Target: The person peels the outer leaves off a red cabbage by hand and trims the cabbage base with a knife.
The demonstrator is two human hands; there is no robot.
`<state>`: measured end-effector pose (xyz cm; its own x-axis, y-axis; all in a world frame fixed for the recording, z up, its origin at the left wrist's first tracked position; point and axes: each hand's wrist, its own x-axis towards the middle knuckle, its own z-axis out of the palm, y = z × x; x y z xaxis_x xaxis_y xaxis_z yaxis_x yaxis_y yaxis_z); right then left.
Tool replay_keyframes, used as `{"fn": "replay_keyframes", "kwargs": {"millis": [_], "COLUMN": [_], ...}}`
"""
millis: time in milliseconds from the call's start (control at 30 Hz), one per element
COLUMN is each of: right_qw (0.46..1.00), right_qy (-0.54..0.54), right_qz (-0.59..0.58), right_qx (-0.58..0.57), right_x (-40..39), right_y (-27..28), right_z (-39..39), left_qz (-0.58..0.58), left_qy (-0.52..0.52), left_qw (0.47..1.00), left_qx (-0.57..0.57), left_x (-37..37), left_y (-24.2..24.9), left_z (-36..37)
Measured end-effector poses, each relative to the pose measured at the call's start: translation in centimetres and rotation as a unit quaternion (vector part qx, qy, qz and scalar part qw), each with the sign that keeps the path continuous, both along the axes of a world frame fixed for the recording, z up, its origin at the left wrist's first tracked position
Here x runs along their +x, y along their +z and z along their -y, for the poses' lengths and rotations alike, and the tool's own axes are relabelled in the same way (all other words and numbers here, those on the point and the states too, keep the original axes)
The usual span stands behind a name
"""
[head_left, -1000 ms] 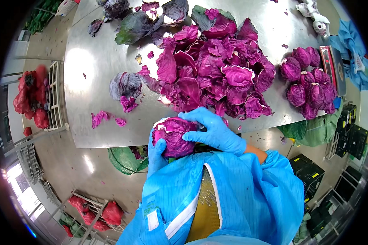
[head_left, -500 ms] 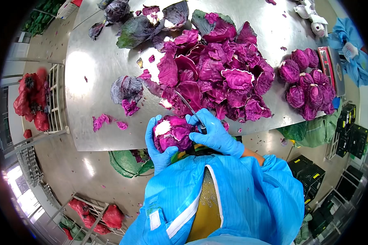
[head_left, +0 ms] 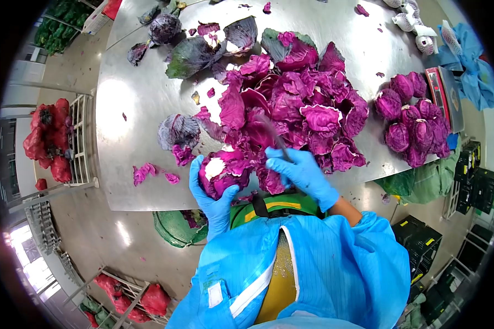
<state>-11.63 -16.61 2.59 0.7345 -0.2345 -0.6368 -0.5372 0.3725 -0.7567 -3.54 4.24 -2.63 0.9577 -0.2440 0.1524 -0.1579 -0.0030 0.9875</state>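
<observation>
My left hand (head_left: pixel 209 194), in a blue glove, is wrapped round a red cabbage (head_left: pixel 223 174) at the table's near edge. The cabbage's pale cut stem faces up and left. In my gloved right hand (head_left: pixel 302 172) is a knife (head_left: pixel 275 134), its blade blurred and pointing away over the leaves. A purple leaf (head_left: pixel 270 181) hangs between the cabbage and my right hand. Just beyond both hands lies a big heap of loose cabbage leaves (head_left: pixel 291 107). An untrimmed dark cabbage (head_left: pixel 178 131) rests on the table left of the heap.
On the right of the steel table (head_left: pixel 132 159) sit several peeled cabbages (head_left: pixel 420 129) beside a red-edged scale (head_left: pixel 439 98). Dark outer leaves (head_left: pixel 195 55) lie at the back left. Below the edge are a green mesh sack (head_left: pixel 173 230) and black crates (head_left: pixel 417 241).
My right hand has moved right and away from the cabbage with the knife. A leaf has come loose from the cabbage's right side. The left hand tilts the cabbage slightly left.
</observation>
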Motion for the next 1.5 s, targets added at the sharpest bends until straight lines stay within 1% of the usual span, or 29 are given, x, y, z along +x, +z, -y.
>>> {"fn": "replay_keyframes", "kwargs": {"millis": [33,67,133,200,233,267,300,333,367,400,467,500,600,633,667,733,833,933,967,1000,1067,1133,1167,1200,1267,1300,1367,1467,1500], "right_qw": [0.997,0.999,0.997,0.994,0.989,0.983,0.967,0.944,0.954,0.953,0.950,0.946,0.984,0.992,0.986,0.973,0.928,0.965,0.984,0.951,0.945,0.942,0.935,0.951,0.975,0.974,0.972,0.941,0.896], "right_qy": [0.070,0.046,0.034,0.065,0.079,0.092,0.100,0.109,0.130,0.120,0.096,0.065,-0.043,-0.056,-0.070,-0.085,0.023,-0.046,-0.081,-0.111,-0.045,0.085,0.137,0.177,0.137,0.149,0.175,0.174,0.192], "right_qz": [-0.023,-0.003,0.052,0.051,0.090,0.129,0.196,0.264,0.261,0.270,0.286,0.295,0.172,0.093,0.115,0.083,0.130,0.162,0.155,0.126,0.095,0.171,0.178,0.134,0.119,0.116,0.117,0.149,0.181], "right_qx": [-0.002,0.025,0.047,-0.066,-0.082,-0.097,-0.132,-0.164,-0.063,-0.069,-0.086,-0.115,0.000,0.061,0.097,0.196,0.348,0.203,0.021,-0.259,-0.311,-0.275,-0.274,-0.214,-0.129,-0.122,-0.105,-0.251,-0.356], "right_x": [0.9,1.6,3.1,3.3,3.2,3.1,2.6,2.4,2.5,2.6,2.4,2.4,1.9,2.2,2.3,2.6,1.5,1.1,1.2,1.2,0.8,0.9,1.0,1.4,1.7,1.7,2.1,1.0,0.7], "right_y": [-0.2,-1.5,-3.4,-5.6,-5.1,-4.6,-4.9,-5.1,-4.2,-3.8,-3.5,-3.8,-3.2,-1.8,-2.7,-2.5,-0.9,2.5,2.3,-0.3,-0.7,-1.1,-1.1,-0.9,-3.0,-3.0,-3.0,-3.3,-2.8], "right_z": [-0.2,-1.3,-2.3,-2.8,-2.6,-2.4,-2.7,-2.9,-2.5,-2.6,-2.9,-3.3,-3.8,-3.4,-3.3,-2.9,-1.8,-0.2,0.1,0.2,0.3,-1.0,-1.8,-2.6,-3.9,-3.4,-2.5,-3.2,-3.3], "left_qz": [0.060,0.090,0.267,0.265,0.130,-0.011,-0.058,-0.031,-0.001,0.028,-0.005,-0.020,-0.020,0.006,0.002,-0.005,-0.004,-0.009,-0.014,-0.019,-0.008,0.035,0.060,0.066,0.075,0.063,0.104,0.127,0.127], "left_qy": [0.005,0.002,-0.003,-0.073,-0.084,-0.089,-0.016,-0.037,-0.097,-0.158,-0.278,-0.289,-0.278,-0.259,-0.253,-0.239,-0.200,-0.140,-0.112,-0.084,-0.064,-0.049,-0.054,-0.057,-0.065,-0.067,-0.079,-0.089,-0.090], "left_qw": [0.998,0.994,0.944,0.944,0.981,0.995,0.995,0.988,0.977,0.958,0.926,0.919,0.921,0.924,0.926,0.928,0.943,0.951,0.953,0.955,0.954,0.945,0.943,0.942,0.940,0.937,0.925,0.909,0.905], "left_qx": [0.033,0.064,0.196,0.183,0.115,0.046,0.082,0.144,0.192,0.239,0.254,0.268,0.272,0.280,0.282,0.286,0.266,0.277,0.281,0.284,0.292,0.322,0.322,0.324,0.327,0.337,0.357,0.386,0.395], "left_x": [0.3,0.3,0.4,-0.3,-0.5,-0.7,-0.3,1.0,2.4,3.5,4.3,4.2,3.8,3.6,3.3,2.8,2.1,0.9,0.2,-0.6,-1.7,-2.8,-3.1,-3.2,-3.3,-3.4,-3.4,-3.3,-3.3], "left_y": [-0.1,0.0,-0.8,-0.4,-1.5,-2.6,-0.6,1.2,2.1,2.7,3.5,4.2,3.8,3.2,3.1,3.9,2.6,2.3,2.0,1.6,1.4,2.3,2.3,2.3,2.4,2.3,2.3,2.1,2.0], "left_z": [0.3,0.9,1.5,0.4,-0.9,-2.1,-2.1,-1.5,-1.6,-1.7,-1.0,-0.8,-1.2,-1.3,-1.4,-1.0,-1.9,-2.2,-2.3,-2.4,-2.2,-1.7,-1.6,-1.5,-1.6,-1.7,-1.6,-1.4,-1.2]}}
